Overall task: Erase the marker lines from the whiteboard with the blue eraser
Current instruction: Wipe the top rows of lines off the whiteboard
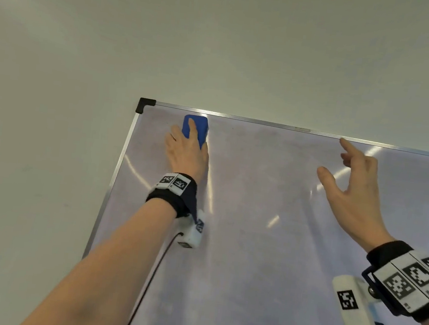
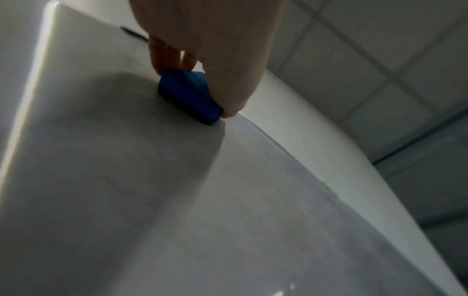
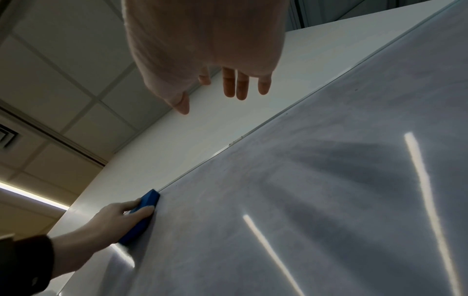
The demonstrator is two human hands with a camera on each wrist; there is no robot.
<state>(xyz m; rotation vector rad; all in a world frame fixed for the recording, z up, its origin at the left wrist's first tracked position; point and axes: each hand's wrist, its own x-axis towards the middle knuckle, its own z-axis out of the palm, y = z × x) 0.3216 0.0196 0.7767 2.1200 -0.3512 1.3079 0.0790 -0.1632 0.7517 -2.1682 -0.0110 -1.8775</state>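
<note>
**Eraser Pressed Into the Top-Left Corner of the Board**

We've got our left hand (image 1: 186,156) up high, gripping the blue rectangular foam eraser (image 1: 195,129) and holding it flat against the glossy white whiteboard (image 1: 268,222), right by the board's top-left corner, just under the top edge. Fingers are curled over the block's back and long sides, thumb clamped on one side. We judge that wrap is there to keep the dark wiping face flush on the surface while we push. In the left wrist view that darker layer sits under the blue body, touching the board.

Our right hand (image 1: 351,191) holds nothing: fingers spread and loosely extended near the top edge, further right. We can't tell whether any fingertip touches the board; it looks like a balancing hover.

The board is smooth and shiny, throwing back bright streaks of ceiling light, with a faint greyish haze of smeared residue across it. A thin silver metal frame (image 1: 266,122) runs round it, capped by a black plastic corner piece (image 1: 145,104). No crisp marker lines show here, so we judge the wiping is well along.
</note>
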